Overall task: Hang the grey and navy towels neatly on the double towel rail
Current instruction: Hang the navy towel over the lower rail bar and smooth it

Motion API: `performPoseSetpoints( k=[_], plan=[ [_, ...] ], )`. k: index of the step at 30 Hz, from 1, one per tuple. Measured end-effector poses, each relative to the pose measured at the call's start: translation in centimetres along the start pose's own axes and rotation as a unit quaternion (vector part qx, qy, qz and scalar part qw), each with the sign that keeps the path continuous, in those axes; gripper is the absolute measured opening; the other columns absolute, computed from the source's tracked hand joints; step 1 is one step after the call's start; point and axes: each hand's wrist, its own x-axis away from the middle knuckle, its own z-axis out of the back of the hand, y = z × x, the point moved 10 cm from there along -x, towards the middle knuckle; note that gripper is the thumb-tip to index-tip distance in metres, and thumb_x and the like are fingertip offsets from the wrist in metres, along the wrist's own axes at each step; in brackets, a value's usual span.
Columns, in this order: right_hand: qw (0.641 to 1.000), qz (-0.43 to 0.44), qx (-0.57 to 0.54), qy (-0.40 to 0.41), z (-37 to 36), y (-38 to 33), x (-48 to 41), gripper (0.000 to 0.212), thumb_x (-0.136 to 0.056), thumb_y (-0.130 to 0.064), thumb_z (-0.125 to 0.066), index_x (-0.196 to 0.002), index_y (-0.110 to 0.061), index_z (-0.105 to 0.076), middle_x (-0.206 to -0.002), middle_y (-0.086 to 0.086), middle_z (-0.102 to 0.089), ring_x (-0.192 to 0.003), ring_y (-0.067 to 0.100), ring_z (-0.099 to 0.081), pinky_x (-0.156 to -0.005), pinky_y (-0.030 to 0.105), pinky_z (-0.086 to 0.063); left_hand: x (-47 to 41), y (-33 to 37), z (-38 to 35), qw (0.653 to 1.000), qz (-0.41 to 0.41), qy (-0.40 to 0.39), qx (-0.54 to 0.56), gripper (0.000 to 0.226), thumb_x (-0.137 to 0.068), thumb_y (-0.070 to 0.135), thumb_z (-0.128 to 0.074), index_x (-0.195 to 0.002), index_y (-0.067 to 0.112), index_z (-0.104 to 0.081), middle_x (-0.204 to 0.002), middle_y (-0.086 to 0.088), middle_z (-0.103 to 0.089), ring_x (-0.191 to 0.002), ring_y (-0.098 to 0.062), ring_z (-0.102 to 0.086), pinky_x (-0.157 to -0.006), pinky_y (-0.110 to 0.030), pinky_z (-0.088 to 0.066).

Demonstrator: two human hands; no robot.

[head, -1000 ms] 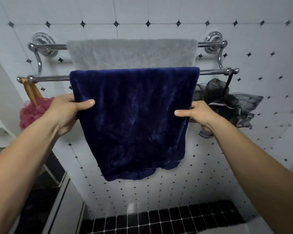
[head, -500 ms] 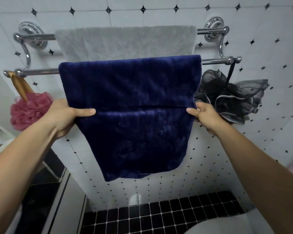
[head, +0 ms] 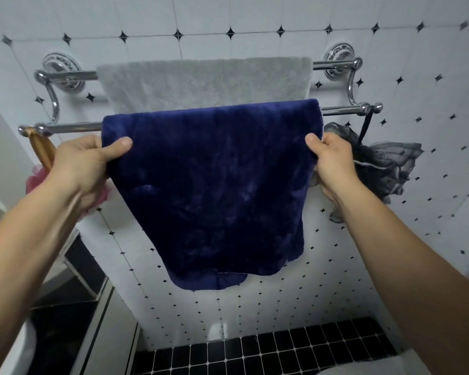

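While both arms reach up, the left hand (head: 83, 161) and right hand (head: 329, 161) pinch the navy towel (head: 211, 180) edges, thumbs in front

Both hands are climbing the navy towel (head: 211, 185): the left hand (head: 84, 161) and right hand (head: 329, 161) are now pinching its side edges just below the front rail (head: 73, 127), and its hanging bottom edge is looking more uneven.
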Motion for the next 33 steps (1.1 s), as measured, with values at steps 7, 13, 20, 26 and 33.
performPoseSetpoints(
  k=[7,13,20,26,33],
  plan=[
    [0.999,-0.018,0.043,-0.020,0.9,1.6,0.3,0.018,-0.092,-0.027,-0.058,-0.099,-0.010,-0.061,-0.099,0.019,-0.070,-0.085,0.030,-0.068,-0.080,0.051,-0.057,2.0,-5.0,0.2,0.997,0.014,-0.047,-0.054,0.011,-0.076,0.001,-0.074,-0.083,0.003,-0.065,-0.082,-0.012,-0.075,-0.073,-0.026,-0.070,-0.081,-0.038,-0.060],
    [0.997,0.005,0.003,-0.074,-0.5,-1.5,1.2,0.006,-0.083,-0.034,-0.068,-0.080,-0.029,-0.069,-0.077,-0.009,-0.072,-0.072,0.009,-0.069,-0.059,0.024,-0.054,1.1,-4.1,-0.6,0.996,0.009,-0.070,-0.061,0.022,-0.083,0.016,-0.073,-0.104,0.012,-0.071,-0.100,-0.002,-0.077,-0.085,-0.019,-0.072,-0.080,-0.036,-0.057],
    [0.995,-0.010,-0.034,-0.093,-2.2,-4.7,0.1,0.020,-0.087,-0.036,-0.062,-0.076,-0.022,-0.070,-0.070,-0.004,-0.069,-0.058,0.010,-0.061,-0.051,0.023,-0.048,-1.7,2.0,1.1,0.995,-0.063,0.067,-0.038,0.007,-0.087,0.021,-0.071,-0.081,0.018,-0.069,-0.080,-0.001,-0.072,-0.070,-0.015,-0.068,-0.069,-0.031,-0.058],
    [0.991,-0.046,-0.086,-0.094,-3.1,-5.3,-0.3,0.012,-0.086,-0.011,-0.064,-0.077,-0.011,-0.071,-0.067,0.002,-0.073,-0.061,0.015,-0.067,-0.057,0.027,-0.054,-3.7,4.7,1.9,0.974,-0.087,0.130,-0.161,0.039,-0.089,0.040,-0.060,-0.059,0.016,-0.055,-0.054,0.003,-0.048,-0.052,-0.017,-0.044,-0.052,-0.022,-0.040],
    [0.995,-0.024,0.006,-0.093,-1.5,-3.8,1.0,0.013,-0.082,-0.015,-0.072,-0.069,-0.015,-0.070,-0.061,-0.005,-0.072,-0.054,0.008,-0.064,-0.054,0.022,-0.047,-4.3,5.3,5.0,0.955,-0.045,0.185,-0.226,0.065,-0.075,0.070,-0.047,-0.075,0.007,-0.060,-0.095,-0.027,-0.067,-0.095,-0.044,-0.062,-0.086,-0.046,-0.051]
  ],
)
